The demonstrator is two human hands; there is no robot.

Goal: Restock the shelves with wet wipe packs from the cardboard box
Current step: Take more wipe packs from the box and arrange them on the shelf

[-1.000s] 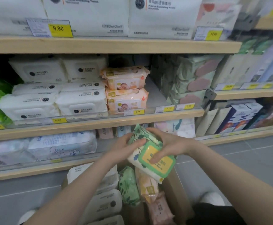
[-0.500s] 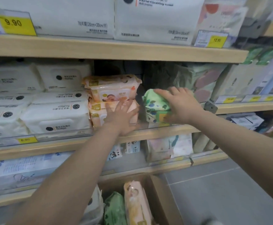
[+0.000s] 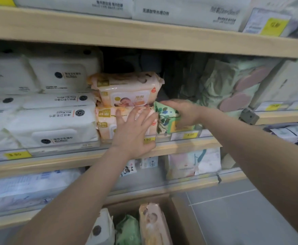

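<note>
My right hand grips a green leaf-patterned wet wipe pack from above, resting it on the middle shelf just right of two stacked peach baby-wipe packs. With fingers spread, my left hand presses flat against the front of the lower peach pack. At the bottom of the view the cardboard box stands open on the floor, holding a peach pack, a green pack and a white pack.
White wipe packs fill the middle shelf's left side. Green and pink soft packs sit to the right of the gap. The shelf above hangs low over the packs. Grey floor tiles lie to the right of the box.
Over the last second the green pack rose from above the box to the middle shelf. Since half a second ago it has settled lower beside the peach stack, with my left hand staying against that stack.
</note>
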